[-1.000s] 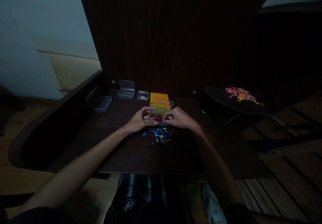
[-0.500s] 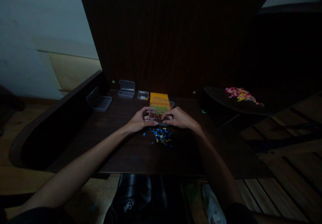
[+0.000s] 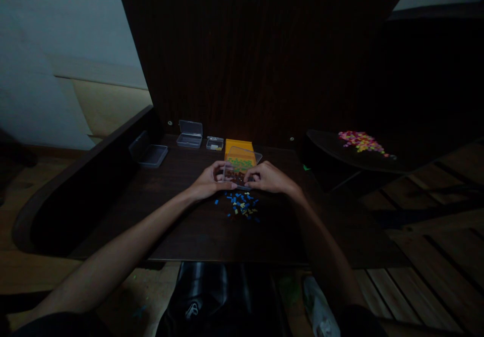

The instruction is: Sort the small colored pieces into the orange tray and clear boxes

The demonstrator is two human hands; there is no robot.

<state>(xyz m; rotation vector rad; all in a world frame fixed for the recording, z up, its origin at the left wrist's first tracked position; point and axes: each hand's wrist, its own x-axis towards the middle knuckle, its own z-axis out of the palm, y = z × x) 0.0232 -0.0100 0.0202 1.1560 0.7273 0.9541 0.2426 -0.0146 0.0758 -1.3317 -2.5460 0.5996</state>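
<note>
My left hand (image 3: 208, 180) grips the left side of a clear plastic box (image 3: 245, 187), thumb along its near edge. The box's lid (image 3: 257, 155) is raised at the far side. Small brown pieces (image 3: 233, 176) lie inside. My right hand (image 3: 270, 176) reaches into the box from the right with its fingers bent together; whatever they pinch is hidden. Right behind, an orange-yellow tray or packet (image 3: 239, 144) shows, with small green pieces (image 3: 241, 164) in front of it, seen through the lid. Loose blue and pale yellow pieces (image 3: 242, 204) are scattered on the dark table just below the hands.
Two clear boxes with raised lids stand at the back left: one box (image 3: 189, 140) by the panel and another box (image 3: 154, 156) near the side board. A smaller clear box (image 3: 215, 143) holds something pale. Pink and yellow bits (image 3: 363, 142) are heaped on the right-hand shelf.
The fingers of my right hand have shifted very slightly inside the box. My left hand keeps its hold, and the other things stay in place.
</note>
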